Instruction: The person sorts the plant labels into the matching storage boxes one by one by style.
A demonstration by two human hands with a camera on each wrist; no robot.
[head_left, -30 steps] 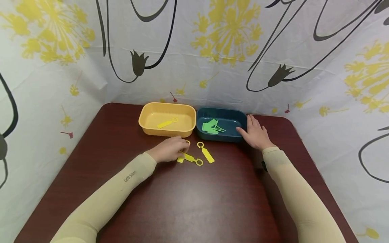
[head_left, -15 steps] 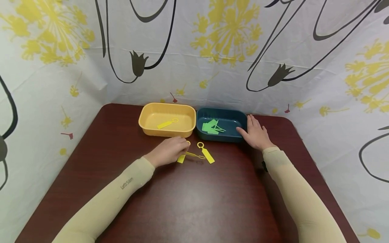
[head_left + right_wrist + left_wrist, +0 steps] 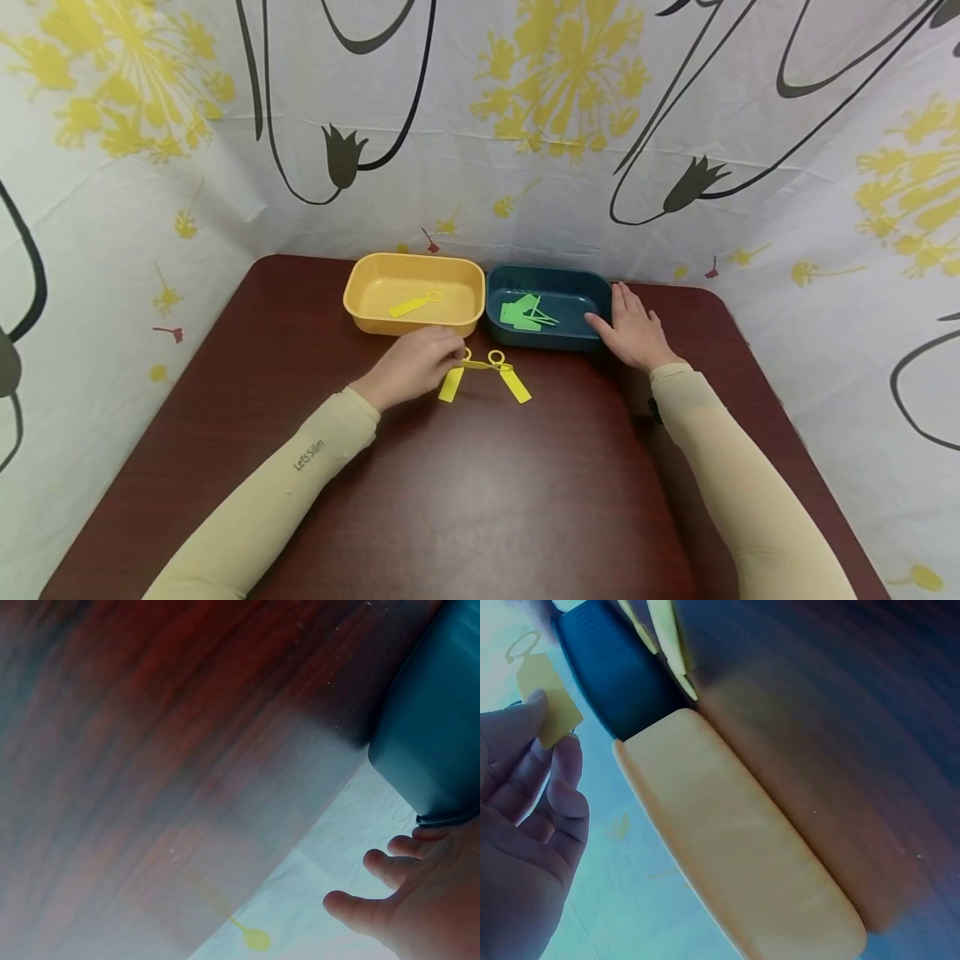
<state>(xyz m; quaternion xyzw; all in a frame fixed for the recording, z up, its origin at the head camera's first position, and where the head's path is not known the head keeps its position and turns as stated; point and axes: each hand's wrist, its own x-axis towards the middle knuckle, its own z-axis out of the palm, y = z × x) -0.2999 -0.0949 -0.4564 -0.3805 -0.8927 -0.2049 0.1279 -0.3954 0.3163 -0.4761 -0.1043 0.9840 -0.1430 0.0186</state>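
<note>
My left hand (image 3: 420, 360) pinches a yellow ring-ended tag (image 3: 476, 364) between thumb and fingers, raised off the table just in front of the bins. In the left wrist view, the tag's flat body (image 3: 561, 720) shows between thumb and fingertips, ring pointing away. Two more yellow tags lie below it on the table, one at left (image 3: 452, 387) partly covered by the hand, one at right (image 3: 515, 386). Fingers spread, my right hand (image 3: 637, 333) rests against the right end of the dark blue bin (image 3: 551, 339), its thumb over the rim.
A yellow bin (image 3: 412, 326) stands left of the blue one, with one yellow tag (image 3: 407, 307) inside. Several green tags (image 3: 517, 312) lie in the blue bin. Behind both bins hangs a patterned white cloth (image 3: 450, 183). The table (image 3: 480, 500) is dark reddish wood.
My left hand has lifted a yellow tag off the table and moved it slightly up toward the bins. The right hand has stayed at the blue bin.
</note>
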